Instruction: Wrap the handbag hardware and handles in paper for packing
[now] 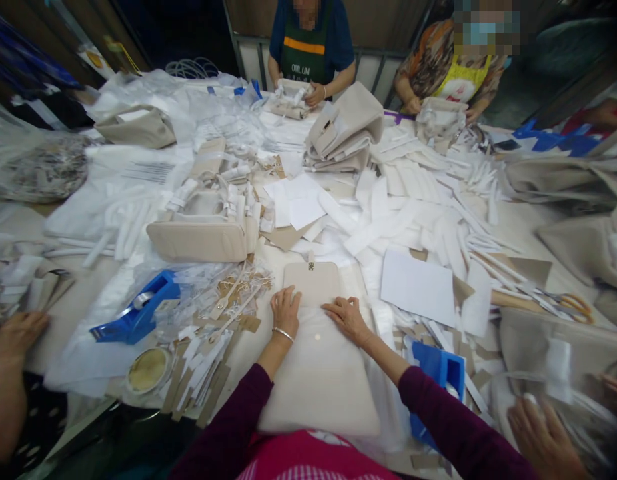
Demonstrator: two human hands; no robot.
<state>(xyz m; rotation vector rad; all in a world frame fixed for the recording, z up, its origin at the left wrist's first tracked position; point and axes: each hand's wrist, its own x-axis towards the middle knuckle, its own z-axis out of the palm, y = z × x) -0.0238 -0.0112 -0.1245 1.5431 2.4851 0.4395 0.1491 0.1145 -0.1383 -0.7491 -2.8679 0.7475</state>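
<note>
Both L hand (286,312) & R hand (348,320) touch flap (313,281) at far end of flat beige bag (318,387), fingers bent, close-set; pinching or not, can't tell. Blue tape dispenser (133,321) L of bag.

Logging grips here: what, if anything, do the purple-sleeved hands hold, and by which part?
Left hand and right hand touch the beige flap near its base; gripping cannot be told.

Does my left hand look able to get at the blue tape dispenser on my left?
Probably yes: between your left hand and the dispenser lie loose strips and clear plastic, apparently low enough to reach over.
</note>
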